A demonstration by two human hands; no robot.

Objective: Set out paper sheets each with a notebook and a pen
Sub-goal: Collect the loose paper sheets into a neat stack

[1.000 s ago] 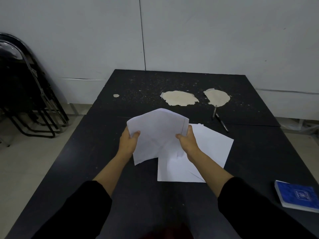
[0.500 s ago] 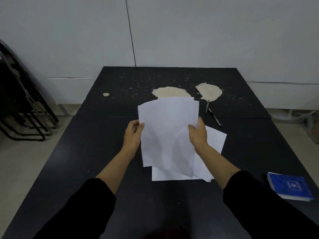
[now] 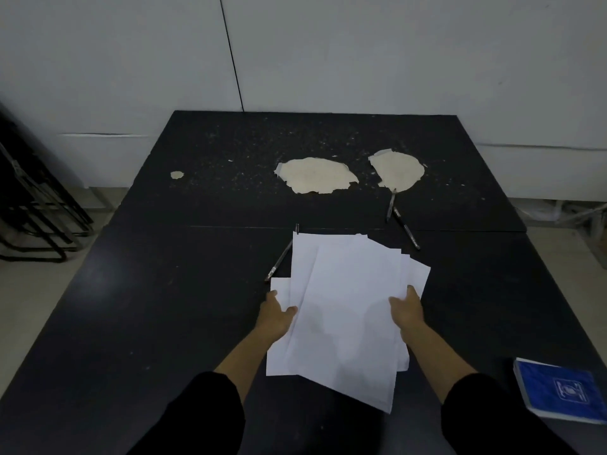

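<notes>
From the head view, a black table (image 3: 164, 307) is seen reaching back to a pale wall (image 3: 361, 50), against which its far edge is set. The tabletop is crossed by a seam from left to right, and its far half is scattered with pale specks. Two large worn patches (image 3: 317, 175) where the black coating is peeled away are found near the far edge, right of centre, and a small one (image 3: 177, 175) lies towards the far left corner. A dark vertical joint is drawn down the wall above the far edge. Black folding chairs (image 3: 29, 205) are leaned beside the left edge, on a light floor.

A loose, fanned stack of white paper sheets (image 3: 348, 310) is spread at the middle of the table, just this side of the seam. Its left side is held by the left hand (image 3: 276, 318), thumb laid on top with the fingers tucked under the sheets. Its right side is gripped by the right hand (image 3: 405, 310), thumb likewise on top. Both arms are covered by black sleeves pushed up the forearms.

One pen (image 3: 279, 264) is laid slantwise by the stack's far left corner, partly hidden under the sheets. Two more pens (image 3: 405, 226) are crossed at the seam, right of the stack, below the right patch. A blue notebook (image 3: 558, 394) is placed at the near right edge, well apart from the stack.
</notes>
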